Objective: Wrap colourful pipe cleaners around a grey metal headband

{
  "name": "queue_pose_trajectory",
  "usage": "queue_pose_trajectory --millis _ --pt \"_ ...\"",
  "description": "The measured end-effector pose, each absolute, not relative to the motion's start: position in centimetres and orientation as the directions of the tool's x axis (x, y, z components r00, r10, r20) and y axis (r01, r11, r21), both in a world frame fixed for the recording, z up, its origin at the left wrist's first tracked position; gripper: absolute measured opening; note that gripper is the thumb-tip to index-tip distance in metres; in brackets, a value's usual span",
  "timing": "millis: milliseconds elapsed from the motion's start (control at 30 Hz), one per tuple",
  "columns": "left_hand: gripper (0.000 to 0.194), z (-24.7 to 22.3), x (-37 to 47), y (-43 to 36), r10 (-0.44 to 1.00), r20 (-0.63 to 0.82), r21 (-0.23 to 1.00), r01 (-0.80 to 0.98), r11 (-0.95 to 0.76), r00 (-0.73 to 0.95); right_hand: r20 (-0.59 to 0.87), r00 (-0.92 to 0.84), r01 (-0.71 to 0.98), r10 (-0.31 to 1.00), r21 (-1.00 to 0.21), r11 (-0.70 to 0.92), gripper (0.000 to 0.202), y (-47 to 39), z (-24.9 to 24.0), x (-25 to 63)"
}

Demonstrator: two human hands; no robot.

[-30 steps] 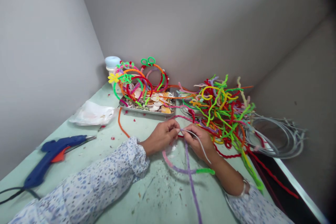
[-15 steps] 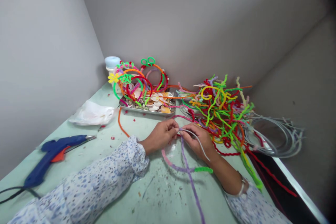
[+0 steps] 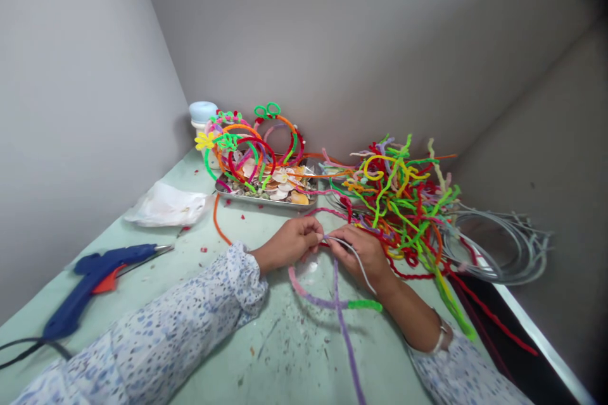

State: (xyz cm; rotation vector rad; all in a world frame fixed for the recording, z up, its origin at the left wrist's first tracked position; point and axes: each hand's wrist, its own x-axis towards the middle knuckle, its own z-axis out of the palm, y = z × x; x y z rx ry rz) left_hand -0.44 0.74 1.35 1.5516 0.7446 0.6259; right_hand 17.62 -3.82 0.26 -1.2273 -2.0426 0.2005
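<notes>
My left hand [image 3: 293,242] and my right hand [image 3: 361,254] pinch a thin wire hoop with their fingertips almost meeting. The hoop's bare grey end [image 3: 360,261] arches over my right hand. Below the hands its wrapped part [image 3: 327,304] curves across, pink at the left, purple in the middle and green at the right end. A long purple fuzzy stem [image 3: 348,342] hangs from between my fingers, crosses the hoop and runs toward the near edge. The small spot where stem and wire meet is partly hidden by the fingertips.
A blue glue gun [image 3: 97,285] lies left, with a white plastic bag [image 3: 166,204] beyond. Behind stand a shell-filled metal tray [image 3: 266,202], colourful hoops [image 3: 244,128] and a white jar [image 3: 203,112]. Tangled fuzzy stems [image 3: 403,190] and grey wire hoops [image 3: 513,253] lie right.
The hoop's lower curve and the hanging purple stem have shifted slightly left. My fingertips have moved slightly apart, and both hands still pinch the work.
</notes>
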Motion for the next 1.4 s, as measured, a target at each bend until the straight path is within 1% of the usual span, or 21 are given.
queue_pose_trajectory --millis 100,200,367,533,767,967,1167,1233,1300,1400 --pt "0.015 1.3 -0.5 1.0 0.745 -0.09 0.993 0.112 0.02 0.661 0.523 -0.308 0.703 0.795 -0.439 0.56 0.014 -3.9 0.2 17.7" --pt "0.017 1.4 -0.6 1.2 0.736 -0.137 0.99 0.118 0.078 0.662 0.522 -0.311 0.705 0.794 -0.433 0.562 0.014 -3.8 0.0 17.7" --pt "0.019 1.3 -0.6 1.3 0.746 -0.155 0.988 0.108 0.112 0.648 0.537 -0.292 0.666 0.791 -0.48 0.571 0.009 -3.6 -0.4 17.7" --pt "0.016 1.2 -0.6 1.4 0.749 -0.15 0.988 0.117 0.097 0.645 0.547 -0.309 0.638 0.778 -0.487 0.596 0.013 -3.4 -0.6 17.8" --pt "0.013 1.3 -0.9 1.5 0.72 -0.184 0.983 0.12 0.14 0.669 0.56 -0.338 0.666 0.756 -0.425 0.613 0.014 -3.5 -0.7 17.8" --pt "0.014 1.1 -1.0 1.9 0.657 -0.216 0.973 0.108 0.202 0.722 0.559 -0.405 0.664 0.723 -0.364 0.654 0.015 -3.5 -0.9 18.0" --pt "0.017 1.1 -1.2 2.2 0.594 -0.248 0.959 0.106 0.263 0.766 0.595 -0.417 0.647 0.687 -0.337 0.684 0.018 -3.7 -1.0 18.1" --pt "0.018 1.1 -1.4 2.3 0.575 -0.264 0.953 0.116 0.281 0.775 0.592 -0.418 0.641 0.689 -0.345 0.685 0.018 -3.8 -0.8 18.0" --pt "0.017 1.0 -1.4 2.4 0.564 -0.268 0.95 0.116 0.292 0.781 0.586 -0.412 0.618 0.698 -0.383 0.686 0.017 -3.9 -0.5 17.9" --pt "0.016 0.9 -1.4 2.3 0.577 -0.264 0.943 0.081 0.323 0.772 0.565 -0.336 0.583 0.753 -0.504 0.638 0.015 -4.0 -0.3 17.6"
